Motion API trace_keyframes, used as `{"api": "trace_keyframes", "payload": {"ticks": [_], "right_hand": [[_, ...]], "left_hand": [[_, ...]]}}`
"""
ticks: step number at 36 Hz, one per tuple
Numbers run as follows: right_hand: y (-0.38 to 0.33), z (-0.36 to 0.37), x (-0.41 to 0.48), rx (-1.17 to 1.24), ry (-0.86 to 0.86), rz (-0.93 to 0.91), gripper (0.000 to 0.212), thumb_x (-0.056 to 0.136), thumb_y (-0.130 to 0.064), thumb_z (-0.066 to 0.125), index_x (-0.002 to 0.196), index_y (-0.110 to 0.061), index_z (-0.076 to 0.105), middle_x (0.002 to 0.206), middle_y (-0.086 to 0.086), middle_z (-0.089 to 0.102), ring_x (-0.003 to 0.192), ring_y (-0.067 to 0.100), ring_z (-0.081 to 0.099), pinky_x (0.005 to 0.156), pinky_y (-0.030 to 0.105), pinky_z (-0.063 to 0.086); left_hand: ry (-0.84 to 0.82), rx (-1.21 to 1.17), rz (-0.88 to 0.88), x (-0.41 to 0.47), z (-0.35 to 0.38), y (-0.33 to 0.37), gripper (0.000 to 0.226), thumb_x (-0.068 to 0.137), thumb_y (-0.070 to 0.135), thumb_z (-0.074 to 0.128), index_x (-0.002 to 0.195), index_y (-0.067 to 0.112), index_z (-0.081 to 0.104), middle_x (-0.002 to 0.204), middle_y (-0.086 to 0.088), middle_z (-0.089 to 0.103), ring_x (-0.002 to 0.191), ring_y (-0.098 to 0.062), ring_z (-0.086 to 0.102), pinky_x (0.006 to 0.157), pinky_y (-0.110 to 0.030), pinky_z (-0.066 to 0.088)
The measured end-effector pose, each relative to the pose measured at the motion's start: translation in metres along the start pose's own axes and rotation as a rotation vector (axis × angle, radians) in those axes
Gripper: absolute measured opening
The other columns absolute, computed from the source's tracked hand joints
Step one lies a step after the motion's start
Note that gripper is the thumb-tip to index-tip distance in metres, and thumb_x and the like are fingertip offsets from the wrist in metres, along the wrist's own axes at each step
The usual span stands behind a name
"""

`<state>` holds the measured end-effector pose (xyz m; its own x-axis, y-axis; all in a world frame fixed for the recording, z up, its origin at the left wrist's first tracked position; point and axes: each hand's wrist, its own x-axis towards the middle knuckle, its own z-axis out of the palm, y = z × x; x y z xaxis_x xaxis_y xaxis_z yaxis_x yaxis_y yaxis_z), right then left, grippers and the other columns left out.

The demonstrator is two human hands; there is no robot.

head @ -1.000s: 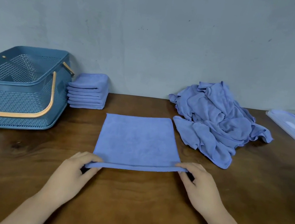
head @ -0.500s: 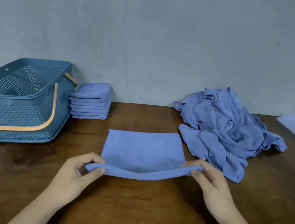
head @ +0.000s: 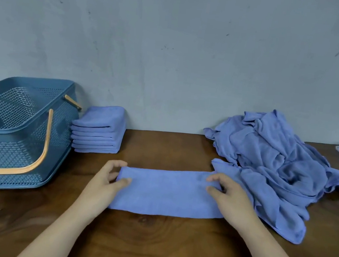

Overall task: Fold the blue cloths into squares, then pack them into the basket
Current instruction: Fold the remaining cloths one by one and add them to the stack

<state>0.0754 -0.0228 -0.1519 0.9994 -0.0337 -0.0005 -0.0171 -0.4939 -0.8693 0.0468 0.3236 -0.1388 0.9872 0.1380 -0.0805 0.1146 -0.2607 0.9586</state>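
Cloth strip (head: 168, 191) flat on desk (head: 147, 245), right of basket (head: 8, 149). Left grip (head: 104, 181) and right grip (head: 230, 199) each pinch a far corner. Likely light, limp, non-slippery; best taken at the corners, or the layers may skew.

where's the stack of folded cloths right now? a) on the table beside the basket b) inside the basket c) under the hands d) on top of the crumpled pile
a: the stack of folded cloths sits on the table next to the basket, by the wall, not in it.
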Motion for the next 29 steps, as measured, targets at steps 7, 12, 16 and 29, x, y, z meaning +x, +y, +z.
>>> {"api": "trace_keyframes", "payload": {"ticks": [7,12,16,29], "right_hand": [[0.015,0.007,0.01,-0.135,0.099,-0.031,0.035,0.105,-0.021,0.053,0.118,-0.051,0.066,0.063,-0.003,0.062,0.049,0.013,0.046,0.056,0.041,0.049],[0.014,0.012,0.013,-0.238,0.101,-0.051,0.037,0.107,-0.022,0.052,0.132,-0.048,0.063,0.08,-0.014,0.065,0.056,0.011,0.057,0.049,0.024,0.046],[0.009,0.015,0.012,-0.343,0.096,-0.047,0.039,0.108,-0.024,0.051,0.142,-0.042,0.06,0.121,-0.019,0.062,0.079,0.0,0.063,0.062,0.016,0.049],[0.006,0.011,0.011,-0.687,0.047,-0.119,0.041,0.109,-0.033,0.045,0.149,-0.041,0.053,0.15,-0.019,0.05,0.085,0.007,0.067,0.069,0.029,0.057]], "left_hand": [[0.058,0.175,0.11,0.011,0.004,-0.008,0.036,0.101,0.008,0.063,0.105,0.043,0.074,0.103,0.02,0.074,0.099,-0.011,0.066,0.083,-0.021,0.046],[0.102,0.221,0.135,0.017,0.007,-0.015,0.042,0.103,0.007,0.058,0.116,0.045,0.071,0.098,0.014,0.073,0.077,-0.006,0.06,0.067,-0.012,0.043],[0.127,0.285,0.157,0.013,0.011,-0.016,0.047,0.103,0.004,0.053,0.122,0.045,0.068,0.066,0.015,0.06,0.05,-0.006,0.045,0.05,-0.014,0.038],[0.006,0.477,0.225,0.008,0.0,-0.006,0.053,0.107,0.012,0.053,0.143,0.05,0.056,0.113,0.004,0.065,0.094,0.019,0.057,0.082,-0.004,0.041]]}}
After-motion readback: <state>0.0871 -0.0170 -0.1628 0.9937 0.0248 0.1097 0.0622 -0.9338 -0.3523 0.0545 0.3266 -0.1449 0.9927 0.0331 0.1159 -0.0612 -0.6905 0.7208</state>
